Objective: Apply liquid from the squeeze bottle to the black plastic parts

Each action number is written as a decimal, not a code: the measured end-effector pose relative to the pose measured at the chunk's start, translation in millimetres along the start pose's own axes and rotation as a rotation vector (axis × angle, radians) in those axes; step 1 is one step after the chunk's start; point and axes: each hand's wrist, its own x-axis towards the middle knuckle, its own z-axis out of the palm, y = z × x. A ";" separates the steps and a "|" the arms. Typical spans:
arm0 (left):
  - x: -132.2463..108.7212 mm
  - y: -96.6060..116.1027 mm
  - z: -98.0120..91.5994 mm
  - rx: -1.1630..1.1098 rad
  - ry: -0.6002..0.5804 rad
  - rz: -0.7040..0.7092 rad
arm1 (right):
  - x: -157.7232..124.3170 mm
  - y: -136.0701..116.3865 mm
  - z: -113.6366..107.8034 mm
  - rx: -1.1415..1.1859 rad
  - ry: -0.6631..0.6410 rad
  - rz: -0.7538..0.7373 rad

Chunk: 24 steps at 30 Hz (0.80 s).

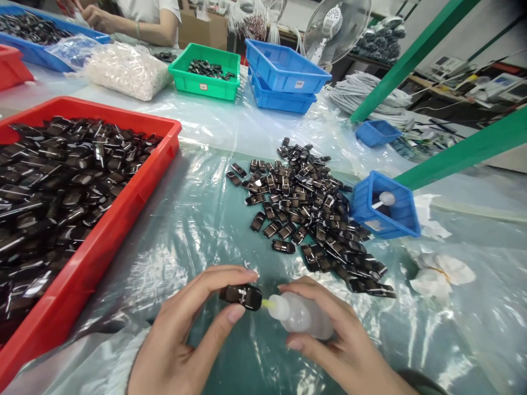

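Between the thumb and fingers of my left hand is a small glossy black plastic casing, held above the table. My right hand wraps round a translucent squeeze bottle lying nearly level. Its thin yellowish tip points left and meets, or almost meets, the right end of the casing; exact contact is hard to tell. Just beyond both hands spreads a loose pile of similar black casings on the plastic-covered table.
On the left stands a red tray full of black casings. A small blue bin with a white spoon sits right of the pile, near crumpled white tissue. Farther back are a green bin, stacked blue bins and another person.
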 end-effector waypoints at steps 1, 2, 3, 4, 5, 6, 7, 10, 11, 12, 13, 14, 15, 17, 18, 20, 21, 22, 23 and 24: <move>0.2 0.0 -0.2 0.001 0.000 -0.015 | 0.8 0.5 0.2 -0.006 0.007 -0.013; 0.3 -0.2 -0.7 0.008 -0.003 -0.021 | 1.3 1.1 0.4 -0.011 0.011 -0.027; 0.3 -0.6 -1.3 0.019 -0.012 -0.028 | 1.5 1.8 0.7 -0.016 0.015 -0.043; 0.2 -1.1 -2.0 0.028 -0.020 -0.032 | 1.7 2.4 1.0 -0.021 0.017 -0.053; 0.1 -1.7 -2.6 0.030 -0.021 -0.025 | 1.7 2.9 1.1 -0.026 0.020 -0.054; -0.1 -2.2 -3.1 0.028 -0.020 -0.014 | 1.6 3.3 1.3 -0.032 0.022 -0.052; -0.1 -2.4 -3.4 0.022 -0.024 -0.013 | 1.4 3.6 1.3 -0.037 0.022 -0.050; 0.7 -1.0 -2.9 0.004 -0.016 -0.038 | 0.6 4.3 1.2 -0.040 0.022 -0.059; 1.2 0.0 -2.6 0.002 -0.007 -0.057 | 0.5 4.4 1.3 -0.037 0.020 -0.063; 1.6 1.0 -2.3 0.004 0.000 -0.069 | 0.5 4.4 1.4 -0.034 0.021 -0.066; 2.0 2.0 -2.1 0.006 0.006 -0.075 | 0.8 4.3 1.6 -0.031 0.025 -0.070; 2.2 2.6 -2.0 0.010 0.010 -0.078 | 1.1 4.0 1.9 -0.029 0.029 -0.069; 2.3 2.9 -2.0 0.010 0.011 -0.083 | 1.5 3.5 2.2 -0.026 0.033 -0.067; 2.3 2.4 -2.0 0.010 0.006 -0.080 | 2.3 2.3 2.6 -0.012 0.039 -0.063; 2.3 1.7 -2.0 0.011 0.002 -0.076 | 2.4 1.7 2.7 -0.002 0.037 -0.055; 1.9 0.2 -2.0 0.021 -0.005 -0.063 | 2.3 1.0 2.5 0.022 0.020 -0.029; 1.8 -0.4 -2.1 0.031 -0.009 -0.059 | 1.9 0.9 2.2 0.034 0.013 -0.021; 1.6 -0.8 -2.3 0.040 -0.008 -0.053 | 1.5 1.0 1.9 0.042 0.004 -0.013; 1.4 -0.9 -2.4 0.047 -0.004 -0.047 | 1.1 1.2 1.7 0.050 0.000 -0.007; 1.4 -0.7 -2.6 0.053 0.001 -0.040 | 0.8 1.5 1.5 0.055 -0.001 -0.009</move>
